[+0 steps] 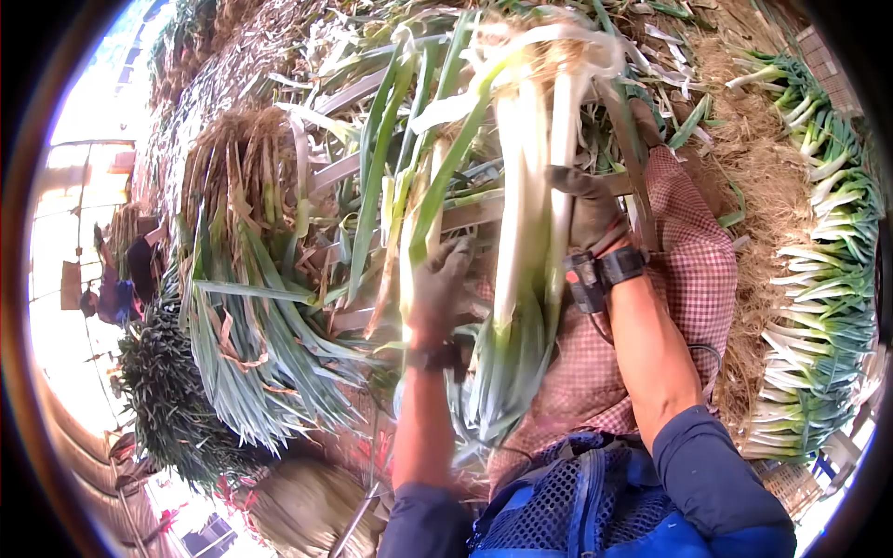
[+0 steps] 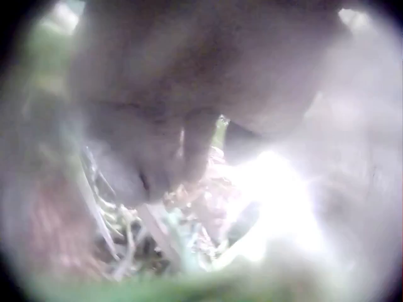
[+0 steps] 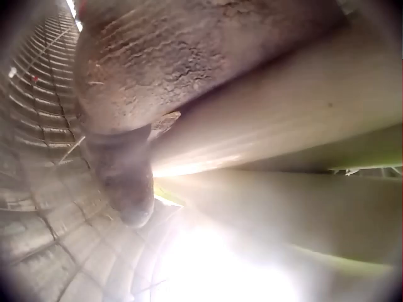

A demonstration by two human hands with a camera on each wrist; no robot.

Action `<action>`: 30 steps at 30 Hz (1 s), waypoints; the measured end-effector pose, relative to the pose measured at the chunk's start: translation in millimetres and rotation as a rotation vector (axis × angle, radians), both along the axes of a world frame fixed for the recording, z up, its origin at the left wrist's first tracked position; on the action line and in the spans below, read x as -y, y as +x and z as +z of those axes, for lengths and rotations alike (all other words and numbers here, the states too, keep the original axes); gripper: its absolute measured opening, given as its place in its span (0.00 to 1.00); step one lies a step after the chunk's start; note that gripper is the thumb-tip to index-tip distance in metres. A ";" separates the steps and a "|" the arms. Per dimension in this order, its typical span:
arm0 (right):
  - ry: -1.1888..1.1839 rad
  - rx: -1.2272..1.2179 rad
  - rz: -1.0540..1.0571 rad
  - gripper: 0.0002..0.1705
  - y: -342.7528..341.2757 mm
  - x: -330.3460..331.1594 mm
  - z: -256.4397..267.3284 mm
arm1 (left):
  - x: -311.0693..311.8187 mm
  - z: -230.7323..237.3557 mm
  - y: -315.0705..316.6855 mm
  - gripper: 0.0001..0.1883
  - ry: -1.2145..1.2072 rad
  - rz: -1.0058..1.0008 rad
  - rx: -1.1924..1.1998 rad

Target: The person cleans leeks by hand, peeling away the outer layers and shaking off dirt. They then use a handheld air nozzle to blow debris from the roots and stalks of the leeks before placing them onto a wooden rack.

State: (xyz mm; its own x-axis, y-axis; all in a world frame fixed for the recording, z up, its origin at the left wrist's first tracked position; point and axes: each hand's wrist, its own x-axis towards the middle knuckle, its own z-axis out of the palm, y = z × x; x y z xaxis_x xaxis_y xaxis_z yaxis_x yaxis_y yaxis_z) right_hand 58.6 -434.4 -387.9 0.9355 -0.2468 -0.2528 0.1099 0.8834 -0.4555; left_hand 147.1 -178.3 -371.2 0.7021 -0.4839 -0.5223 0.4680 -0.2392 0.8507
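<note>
Upright in front of me are several thick leeks (image 1: 514,200), white stalks on top with blurred roots and green leaves hanging down. My gloved right hand (image 1: 591,209) grips them from the right side, thumb across a stalk. The right wrist view shows the glove (image 3: 157,75) pressed along a pale leek stalk (image 3: 283,113). To their left, my gloved left hand (image 1: 440,293) has curled fingers at a loose yellow-green leek leaf (image 1: 445,191), which it holds low down. Blurred glove fingers (image 2: 145,157) fill much of the left wrist view, largely hiding the leaf.
A bundle of untrimmed leeks (image 1: 256,307) leans at the left, roots up. Leaf scraps (image 1: 326,56) are heaped behind. Cleaned leeks (image 1: 809,307) lie in a long row at the right, beside a strip of root trimmings (image 1: 758,186). Checked cloth (image 1: 693,251) covers my lap.
</note>
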 end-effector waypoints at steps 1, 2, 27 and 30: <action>-0.028 0.034 -0.053 0.20 -3.9 0.3 7.9 | -2.4 -3.1 7.3 0.16 0.179 0.062 0.069; -0.015 0.001 -0.096 0.21 -8.6 2.9 3.3 | -20.9 -35.8 20.4 0.16 0.204 0.058 0.243; -0.496 -0.400 -0.038 0.27 13.6 3.5 4.6 | -45.4 -32.6 53.3 0.11 1.080 -0.286 0.988; -0.467 -0.403 -0.025 0.27 17.7 -0.9 2.1 | -38.9 -36.3 60.9 0.10 1.169 -0.338 0.950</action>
